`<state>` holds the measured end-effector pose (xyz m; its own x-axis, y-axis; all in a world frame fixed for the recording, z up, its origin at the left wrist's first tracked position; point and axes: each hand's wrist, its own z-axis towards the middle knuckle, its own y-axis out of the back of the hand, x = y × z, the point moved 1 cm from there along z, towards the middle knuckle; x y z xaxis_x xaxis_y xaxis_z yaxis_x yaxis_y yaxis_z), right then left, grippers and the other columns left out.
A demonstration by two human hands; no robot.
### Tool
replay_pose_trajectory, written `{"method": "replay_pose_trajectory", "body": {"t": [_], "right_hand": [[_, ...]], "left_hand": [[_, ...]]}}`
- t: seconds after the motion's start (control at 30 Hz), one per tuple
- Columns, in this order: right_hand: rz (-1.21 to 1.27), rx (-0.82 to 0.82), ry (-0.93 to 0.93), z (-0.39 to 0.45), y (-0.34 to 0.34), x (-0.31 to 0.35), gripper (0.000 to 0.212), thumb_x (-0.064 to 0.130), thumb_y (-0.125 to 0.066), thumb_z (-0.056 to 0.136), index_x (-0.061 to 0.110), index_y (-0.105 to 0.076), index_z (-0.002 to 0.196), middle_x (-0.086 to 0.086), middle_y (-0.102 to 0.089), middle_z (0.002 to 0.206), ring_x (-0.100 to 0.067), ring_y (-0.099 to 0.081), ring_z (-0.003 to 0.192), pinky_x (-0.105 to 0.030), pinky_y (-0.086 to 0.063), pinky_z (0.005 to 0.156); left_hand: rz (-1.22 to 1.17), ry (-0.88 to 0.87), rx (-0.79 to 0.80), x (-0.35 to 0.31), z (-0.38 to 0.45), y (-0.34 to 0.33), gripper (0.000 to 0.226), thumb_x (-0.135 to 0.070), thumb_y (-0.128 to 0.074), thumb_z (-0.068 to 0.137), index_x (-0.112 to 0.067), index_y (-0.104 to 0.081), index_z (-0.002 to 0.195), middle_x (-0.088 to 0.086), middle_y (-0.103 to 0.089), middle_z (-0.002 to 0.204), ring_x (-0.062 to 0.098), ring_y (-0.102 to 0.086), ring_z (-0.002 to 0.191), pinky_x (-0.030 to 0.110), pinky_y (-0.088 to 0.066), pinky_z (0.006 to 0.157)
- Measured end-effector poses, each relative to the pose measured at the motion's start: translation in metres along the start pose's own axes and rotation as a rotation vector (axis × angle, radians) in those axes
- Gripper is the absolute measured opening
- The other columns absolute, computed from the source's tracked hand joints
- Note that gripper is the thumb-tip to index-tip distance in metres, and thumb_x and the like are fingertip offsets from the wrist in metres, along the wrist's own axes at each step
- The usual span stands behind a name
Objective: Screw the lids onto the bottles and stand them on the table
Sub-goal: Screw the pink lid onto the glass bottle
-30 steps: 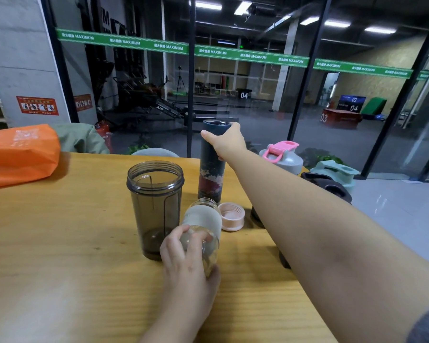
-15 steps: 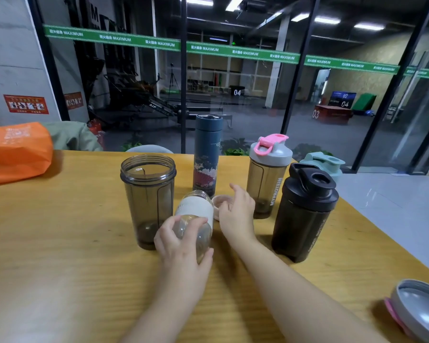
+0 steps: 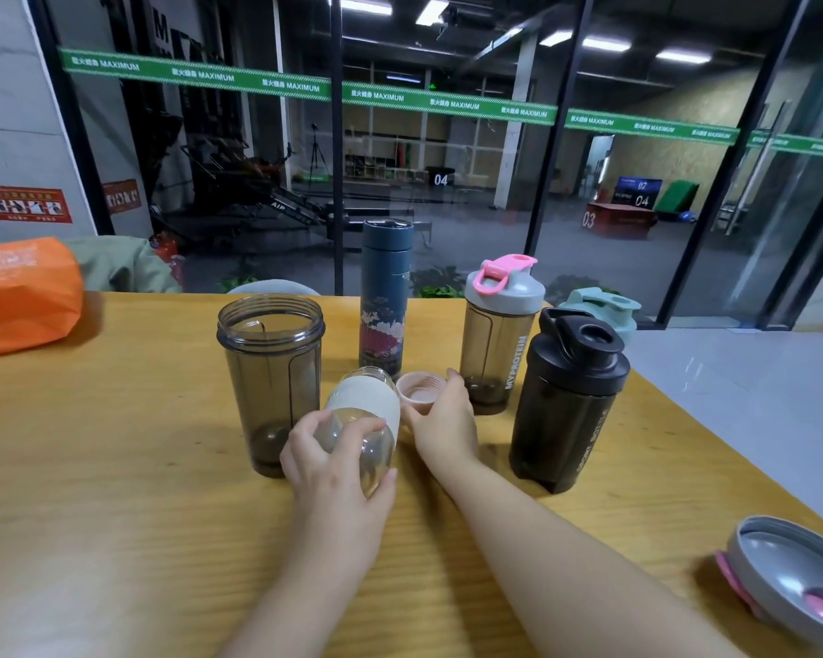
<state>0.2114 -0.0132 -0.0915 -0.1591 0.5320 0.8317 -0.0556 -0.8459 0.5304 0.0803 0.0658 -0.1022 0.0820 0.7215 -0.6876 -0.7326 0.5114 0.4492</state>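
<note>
Right hand (image 3: 440, 420) off blue flask (image 3: 385, 296), now grasping pink lid (image 3: 419, 394) beside glass bottle (image 3: 363, 420); left hand (image 3: 333, 460) grips bottle. Capping next.

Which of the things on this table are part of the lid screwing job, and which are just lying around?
Job: small glass bottle in left hand; pink cap in right hand; open smoky shaker; grey lid.

Lying about: orange bag; green cloth.

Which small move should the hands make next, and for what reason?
Probably the right hand should bring the pink lid it holds onto the open mouth of the small glass bottle: the left hand already grips that bottle, tilted and uncapped, right beside it.
</note>
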Motion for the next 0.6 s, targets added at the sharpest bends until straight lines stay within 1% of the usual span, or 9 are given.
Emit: {"method": "replay_pose_trajectory", "body": {"t": [0.23,0.33,0.37,0.43,0.47,0.5,0.53,0.57,0.6], "right_hand": [[0.096,0.0,0.062,-0.028,0.017,-0.002,0.094,0.025,-0.078,0.078,0.014,-0.019,0.149,-0.002,-0.03,0.152,-0.019,-0.038,0.135,-0.033,-0.037,0.108],[0.192,0.072,0.059,-0.045,0.026,-0.006,0.086,0.015,-0.075,0.08,0.018,-0.021,0.147,0.0,-0.038,0.143,-0.014,-0.047,0.116,-0.009,-0.043,0.088],[0.188,0.084,0.079,-0.051,0.029,-0.008,0.086,0.015,-0.075,0.079,0.017,-0.021,0.147,0.001,-0.039,0.139,-0.013,-0.046,0.115,-0.006,-0.042,0.085],[0.092,0.062,0.152,-0.063,0.034,-0.013,0.091,0.024,-0.076,0.074,0.012,-0.022,0.146,-0.003,-0.042,0.138,-0.017,-0.045,0.123,-0.02,-0.04,0.101],[0.069,0.066,0.178,-0.069,0.037,-0.016,0.09,0.028,-0.075,0.07,0.012,-0.025,0.143,-0.003,-0.046,0.134,-0.018,-0.046,0.124,-0.028,-0.041,0.103],[0.08,0.082,0.187,-0.073,0.04,-0.019,0.087,0.03,-0.076,0.069,0.012,-0.028,0.14,-0.001,-0.049,0.128,-0.018,-0.049,0.12,-0.03,-0.043,0.1],[0.105,0.104,0.18,-0.079,0.044,-0.023,0.083,0.03,-0.077,0.069,0.014,-0.031,0.135,0.002,-0.051,0.122,-0.015,-0.052,0.115,-0.025,-0.045,0.094],[0.135,0.122,0.182,-0.084,0.05,-0.025,0.078,0.029,-0.079,0.069,0.016,-0.033,0.131,0.006,-0.052,0.117,-0.011,-0.054,0.109,-0.018,-0.045,0.087],[0.162,0.134,0.178,-0.089,0.056,-0.029,0.074,0.028,-0.081,0.07,0.019,-0.034,0.126,0.008,-0.053,0.114,-0.007,-0.056,0.104,-0.013,-0.045,0.081]], "left_hand": [[-0.008,-0.099,-0.048,-0.016,-0.002,0.011,0.044,-0.014,-0.075,0.072,-0.028,-0.06,0.111,0.007,-0.032,0.126,0.03,-0.032,0.12,0.03,-0.027,0.098],[-0.061,-0.132,-0.079,-0.026,-0.004,0.02,0.042,-0.033,-0.06,0.075,-0.035,-0.047,0.115,0.008,-0.031,0.129,0.03,-0.033,0.122,0.023,-0.021,0.1],[-0.082,-0.145,-0.09,-0.029,-0.004,0.023,0.043,-0.039,-0.054,0.077,-0.034,-0.044,0.119,0.011,-0.033,0.131,0.03,-0.034,0.123,0.024,-0.021,0.101],[-0.133,-0.198,-0.126,-0.031,-0.005,0.028,0.046,-0.04,-0.046,0.082,-0.026,-0.038,0.125,0.017,-0.036,0.132,0.033,-0.037,0.124,0.034,-0.027,0.105],[-0.177,-0.215,-0.145,-0.03,-0.005,0.03,0.045,-0.038,-0.043,0.084,-0.023,-0.036,0.126,0.017,-0.038,0.13,0.035,-0.04,0.122,0.042,-0.032,0.105],[-0.241,-0.22,-0.163,-0.03,-0.006,0.032,0.043,-0.036,-0.041,0.086,-0.023,-0.037,0.127,0.016,-0.04,0.128,0.036,-0.044,0.118,0.048,-0.037,0.102],[-0.33,-0.213,-0.173,-0.03,-0.007,0.034,0.04,-0.036,-0.039,0.087,-0.025,-0.038,0.126,0.012,-0.043,0.126,0.034,-0.048,0.113,0.049,-0.041,0.097],[-0.426,-0.203,-0.172,-0.032,-0.008,0.036,0.036,-0.037,-0.037,0.088,-0.03,-0.04,0.124,0.007,-0.046,0.124,0.027,-0.052,0.109,0.043,-0.044,0.094],[-0.51,-0.196,-0.171,-0.034,-0.01,0.036,0.033,-0.037,-0.036,0.088,-0.033,-0.041,0.12,-0.002,-0.05,0.12,0.014,-0.054,0.106,0.032,-0.045,0.091]]}}
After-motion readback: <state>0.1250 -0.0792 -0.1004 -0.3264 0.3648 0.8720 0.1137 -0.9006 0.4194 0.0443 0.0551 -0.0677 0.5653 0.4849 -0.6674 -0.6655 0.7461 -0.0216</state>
